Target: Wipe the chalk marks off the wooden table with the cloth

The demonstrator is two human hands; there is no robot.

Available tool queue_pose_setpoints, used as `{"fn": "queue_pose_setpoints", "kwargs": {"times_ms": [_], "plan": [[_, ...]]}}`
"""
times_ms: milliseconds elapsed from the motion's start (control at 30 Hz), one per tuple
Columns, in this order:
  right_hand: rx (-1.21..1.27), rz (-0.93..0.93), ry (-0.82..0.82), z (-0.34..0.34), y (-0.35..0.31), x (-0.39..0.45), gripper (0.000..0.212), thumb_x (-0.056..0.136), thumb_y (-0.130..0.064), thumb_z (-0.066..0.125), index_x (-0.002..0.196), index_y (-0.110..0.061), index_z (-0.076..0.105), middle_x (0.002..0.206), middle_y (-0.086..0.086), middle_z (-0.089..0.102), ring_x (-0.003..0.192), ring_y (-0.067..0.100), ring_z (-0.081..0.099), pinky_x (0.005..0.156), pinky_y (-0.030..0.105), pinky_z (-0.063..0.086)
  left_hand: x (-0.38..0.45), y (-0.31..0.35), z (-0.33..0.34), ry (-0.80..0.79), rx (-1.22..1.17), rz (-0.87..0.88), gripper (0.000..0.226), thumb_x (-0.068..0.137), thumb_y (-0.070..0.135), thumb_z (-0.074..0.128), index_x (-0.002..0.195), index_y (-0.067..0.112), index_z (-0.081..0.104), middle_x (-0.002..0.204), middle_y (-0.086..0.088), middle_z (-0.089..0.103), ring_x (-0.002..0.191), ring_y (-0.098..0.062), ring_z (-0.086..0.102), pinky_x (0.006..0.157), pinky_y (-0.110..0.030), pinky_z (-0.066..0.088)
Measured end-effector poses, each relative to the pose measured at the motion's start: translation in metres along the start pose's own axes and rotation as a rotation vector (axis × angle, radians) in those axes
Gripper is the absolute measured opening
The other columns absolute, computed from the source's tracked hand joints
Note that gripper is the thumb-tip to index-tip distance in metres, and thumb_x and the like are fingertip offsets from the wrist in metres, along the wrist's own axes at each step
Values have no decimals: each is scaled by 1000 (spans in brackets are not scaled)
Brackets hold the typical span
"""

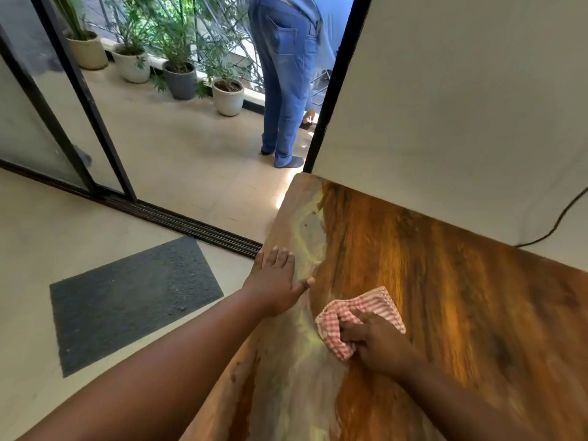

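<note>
My right hand [377, 340] gripping a bunched red checked cloth [356, 316] on the wooden table [445, 297], pale chalk marks [310, 237] just beside it, my left hand [276, 276] flat, fingers straight, near the table's edge

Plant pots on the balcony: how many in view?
4. Beige pot far left, white pot next, grey pot third, white pot nearest the standing person. More could be hidden behind that person or the wall.
</note>
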State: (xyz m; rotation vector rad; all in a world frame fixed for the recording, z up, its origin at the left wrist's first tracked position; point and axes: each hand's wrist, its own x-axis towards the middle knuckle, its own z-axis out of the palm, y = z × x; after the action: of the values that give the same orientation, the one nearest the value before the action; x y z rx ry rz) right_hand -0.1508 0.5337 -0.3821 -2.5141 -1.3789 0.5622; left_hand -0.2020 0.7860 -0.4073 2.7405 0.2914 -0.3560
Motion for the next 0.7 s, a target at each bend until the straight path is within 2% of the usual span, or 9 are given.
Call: {"fn": "queue_pose_setpoints", "kwargs": {"times_ms": [67,167,233,300,400,500,600,700], "plan": [[-29,70,-24,-8,1,15,29,77,-20,63,103,-29,72,111,2,70,103,22,64,85,34,49,-9,-3,5,-5,9,6,87,91,71,9,154,12,1,163,-8,-1,148,-22,-12,113,-42,-17],[-129,238,113,-1,-21,43,28,82,-29,61,109,-31,69,111,1,69,100,23,62,82,33,48,-18,-6,13,-22,16,4,86,91,71,8,154,12,0,163,-8,-2,148,-22,-12,112,-41,-18],[-143,220,183,17,-42,38,27,80,-32,58,104,-29,71,102,6,70,91,28,62,74,34,47,-24,-5,16,-25,34,7,84,92,69,7,154,12,0,163,-8,-3,148,-22,-12,112,-41,-18],[-63,126,156,30,-57,11,26,75,-31,58,96,-29,72,94,6,71,83,29,62,69,32,46,-28,-3,18,-30,40,20,83,93,68,8,154,12,0,163,-9,-2,148,-22,-12,113,-41,-18],[-22,22,95,38,-58,-43,20,73,-30,59,91,-32,68,90,-2,71,77,20,61,70,28,46,-34,-2,17,-15,42,27,84,93,69,8,154,12,0,163,-8,-3,148,-22,-13,111,-40,-19],[-5,141,63,27,-38,-61,22,85,-46,52,100,-38,66,90,-8,70,77,11,60,71,30,47,-41,-1,19,-5,54,37,86,91,71,5,154,14,-1,163,-7,-4,147,-21,-14,111,-41,-20],[-69,330,172,22,-35,-32,28,90,-50,50,108,-37,67,99,-4,72,86,15,65,73,28,47,-56,3,24,-26,77,47,85,91,71,6,154,14,-2,163,-6,-5,147,-21,-15,110,-41,-22],[-118,308,218,44,-63,-21,30,90,-46,48,101,-29,70,96,0,72,85,18,63,69,29,43,-74,11,29,-35,101,54,83,93,68,8,153,13,-3,162,-8,-7,147,-22,-16,109,-40,-23]]}}
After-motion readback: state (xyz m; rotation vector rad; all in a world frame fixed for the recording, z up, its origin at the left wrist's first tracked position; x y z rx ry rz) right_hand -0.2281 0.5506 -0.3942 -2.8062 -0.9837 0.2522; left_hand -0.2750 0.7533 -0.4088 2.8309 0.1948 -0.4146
